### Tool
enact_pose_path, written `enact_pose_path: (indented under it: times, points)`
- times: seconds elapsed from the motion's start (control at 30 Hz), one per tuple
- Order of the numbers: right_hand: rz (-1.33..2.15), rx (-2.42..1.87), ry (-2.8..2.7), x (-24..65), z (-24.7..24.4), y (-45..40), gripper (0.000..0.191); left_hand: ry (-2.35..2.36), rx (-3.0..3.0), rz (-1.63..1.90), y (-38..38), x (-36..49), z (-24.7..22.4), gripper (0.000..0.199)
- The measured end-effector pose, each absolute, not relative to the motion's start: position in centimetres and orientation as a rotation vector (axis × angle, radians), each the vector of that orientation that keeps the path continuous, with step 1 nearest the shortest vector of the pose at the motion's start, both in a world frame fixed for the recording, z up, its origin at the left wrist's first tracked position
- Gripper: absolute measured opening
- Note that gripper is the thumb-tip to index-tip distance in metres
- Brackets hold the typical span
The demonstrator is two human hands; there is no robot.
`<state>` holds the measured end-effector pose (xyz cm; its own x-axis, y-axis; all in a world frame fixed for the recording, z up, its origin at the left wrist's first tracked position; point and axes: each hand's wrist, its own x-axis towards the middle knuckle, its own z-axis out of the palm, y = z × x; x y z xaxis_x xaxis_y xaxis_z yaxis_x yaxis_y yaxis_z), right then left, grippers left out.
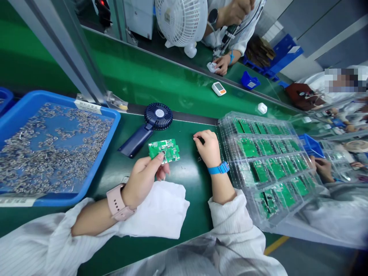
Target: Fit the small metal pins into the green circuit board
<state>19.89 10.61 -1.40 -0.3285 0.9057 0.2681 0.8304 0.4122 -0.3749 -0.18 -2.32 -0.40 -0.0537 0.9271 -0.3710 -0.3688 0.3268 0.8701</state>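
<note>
Green board, long axis seemingly running left-to-right.

One head-worn view looks forward and steeply down over both hands, close above the bench

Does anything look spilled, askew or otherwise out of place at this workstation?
Only minor: a few tiny specks lie loose on the green bench between the hands, perhaps stray bits; they are too small to identify. The metal parts look contained in their blue tray. I see no clear damage.
</note>
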Motion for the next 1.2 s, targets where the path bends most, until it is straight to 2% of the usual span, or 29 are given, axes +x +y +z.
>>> enact_pose_path:
  times: [0.13, 0.4, 0.83, 1.2]
  points:
    - [0.242, -1.412, -2.269, 19.7, -0.7, 9.8, 0.009, 1.18, 0.631, 1.172, -2.4, -0.2, -0.4, 0.043]
    - [0.518, -1.122, -2.172, 18.4, 2.5, 5.3, 0.01, 1.259, 0.723, 1.165, -2.4, 0.1, 0.3, 0.044]
    - [0.273, -0.872, -2.377, 17.6, 2.8, 3.4, 0.019, 1.302, 0.86, 1.137, -2.6, 0.2, 0.1, 0.046]
    - [0.27, -0.871, -2.388, 17.2, 3.0, 3.2, 0.018, 1.318, 0.859, 1.114, -2.5, 0.2, 0.1, 0.044]
